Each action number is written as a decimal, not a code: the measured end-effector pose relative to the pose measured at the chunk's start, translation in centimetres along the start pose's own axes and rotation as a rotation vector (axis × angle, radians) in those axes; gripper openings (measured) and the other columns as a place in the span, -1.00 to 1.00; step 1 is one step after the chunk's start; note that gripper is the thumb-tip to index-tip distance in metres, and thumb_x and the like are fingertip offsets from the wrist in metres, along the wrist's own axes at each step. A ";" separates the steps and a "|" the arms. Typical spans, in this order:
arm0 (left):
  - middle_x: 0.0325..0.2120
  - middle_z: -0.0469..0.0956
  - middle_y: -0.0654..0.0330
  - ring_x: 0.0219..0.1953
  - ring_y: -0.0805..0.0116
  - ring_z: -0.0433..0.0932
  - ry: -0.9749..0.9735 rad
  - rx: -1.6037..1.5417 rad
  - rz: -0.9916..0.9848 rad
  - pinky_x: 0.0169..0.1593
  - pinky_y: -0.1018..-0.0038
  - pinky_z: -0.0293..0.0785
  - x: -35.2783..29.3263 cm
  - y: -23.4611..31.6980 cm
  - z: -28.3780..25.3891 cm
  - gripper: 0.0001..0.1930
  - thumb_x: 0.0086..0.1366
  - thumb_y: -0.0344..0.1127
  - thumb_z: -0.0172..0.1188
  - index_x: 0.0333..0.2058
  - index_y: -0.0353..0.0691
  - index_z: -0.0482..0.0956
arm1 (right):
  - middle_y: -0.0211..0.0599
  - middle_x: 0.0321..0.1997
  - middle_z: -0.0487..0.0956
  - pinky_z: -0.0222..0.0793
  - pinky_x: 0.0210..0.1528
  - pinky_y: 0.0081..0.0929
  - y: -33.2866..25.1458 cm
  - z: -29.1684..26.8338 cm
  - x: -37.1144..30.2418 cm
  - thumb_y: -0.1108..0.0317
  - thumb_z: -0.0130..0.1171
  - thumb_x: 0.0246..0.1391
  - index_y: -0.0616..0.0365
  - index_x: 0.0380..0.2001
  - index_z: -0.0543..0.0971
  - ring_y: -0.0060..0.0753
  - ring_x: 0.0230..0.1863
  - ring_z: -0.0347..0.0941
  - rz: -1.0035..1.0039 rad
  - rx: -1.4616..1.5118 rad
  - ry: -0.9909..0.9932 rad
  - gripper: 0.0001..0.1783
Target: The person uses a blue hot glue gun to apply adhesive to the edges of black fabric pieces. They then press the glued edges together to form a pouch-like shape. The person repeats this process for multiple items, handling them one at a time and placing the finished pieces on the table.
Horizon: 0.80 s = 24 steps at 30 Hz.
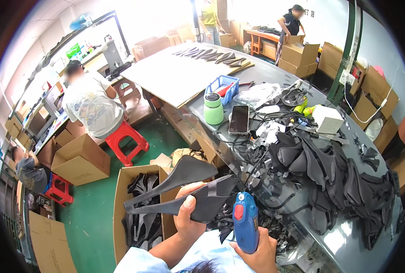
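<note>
My left hand [188, 218] grips a black forked bicycle saddle piece [211, 193], thumb on top. Its two broad wings point right and its narrow end left, above an open cardboard box [120, 200] of similar black pieces. In my right hand [262, 255] is a blue handheld power tool [246, 230] with a red button, its upper end just right of the saddle piece. My right fingers wrap round its lower body; the tool's working tip cannot be made out. Black scraps [275, 230] lie below and around the tool.
A heap of black saddle pieces [343, 182] covers the grey table's right side. Farther back are a phone [239, 119], green bottle [213, 109], blue basket [227, 86] and white box [327, 119]. A seated person [93, 100] is at left; others stand farther back.
</note>
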<state>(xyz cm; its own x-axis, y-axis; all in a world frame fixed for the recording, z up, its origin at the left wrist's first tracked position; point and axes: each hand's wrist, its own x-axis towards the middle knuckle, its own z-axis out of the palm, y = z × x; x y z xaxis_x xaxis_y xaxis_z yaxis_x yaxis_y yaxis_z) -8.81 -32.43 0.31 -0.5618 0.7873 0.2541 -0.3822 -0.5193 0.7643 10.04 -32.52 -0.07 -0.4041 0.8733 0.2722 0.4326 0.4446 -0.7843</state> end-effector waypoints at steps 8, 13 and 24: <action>-0.14 0.48 -0.16 -0.09 0.18 0.50 -0.159 0.008 0.036 0.02 0.32 0.41 -0.1 0.2 -1.3 -0.57 0.15 -0.21 0.07 -0.11 -0.46 0.41 | -0.04 -0.49 0.53 0.43 -0.42 -0.25 0.1 -0.2 0.2 0.19 0.48 -0.34 0.17 -0.18 0.37 0.02 -0.46 0.51 -0.072 -0.007 -0.007 -0.35; -0.20 0.52 -0.14 -0.17 0.18 0.55 -0.338 0.074 -0.138 -0.02 0.34 0.46 1.8 2.2 -2.2 -0.60 0.12 -0.27 0.11 -0.14 -0.49 0.45 | -0.04 -0.52 0.51 0.39 -0.47 -0.23 0.5 -1.1 0.1 0.20 0.45 -0.31 0.19 -0.21 0.39 0.02 -0.51 0.48 -0.105 -0.051 -0.003 -0.41; -0.35 0.56 -0.07 -0.35 0.25 0.59 -0.166 0.208 -0.356 -0.23 0.47 0.53 3.8 5.9 -1.3 -0.60 -0.03 -0.31 0.04 -0.25 -0.51 0.47 | -0.12 -0.65 0.38 0.28 -0.56 -0.23 2.5 -0.5 -0.5 0.29 0.31 -0.17 0.25 -0.27 0.43 -0.05 -0.63 0.35 -0.274 -0.263 0.084 -0.59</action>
<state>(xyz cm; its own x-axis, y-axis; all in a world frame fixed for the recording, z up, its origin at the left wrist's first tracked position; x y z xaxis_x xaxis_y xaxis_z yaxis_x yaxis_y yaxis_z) -14.12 -32.91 5.01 -0.2896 0.9566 0.0324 -0.3650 -0.1417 0.9202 11.68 -31.71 -1.90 -0.4703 0.7237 0.5050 0.5140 0.6898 -0.5099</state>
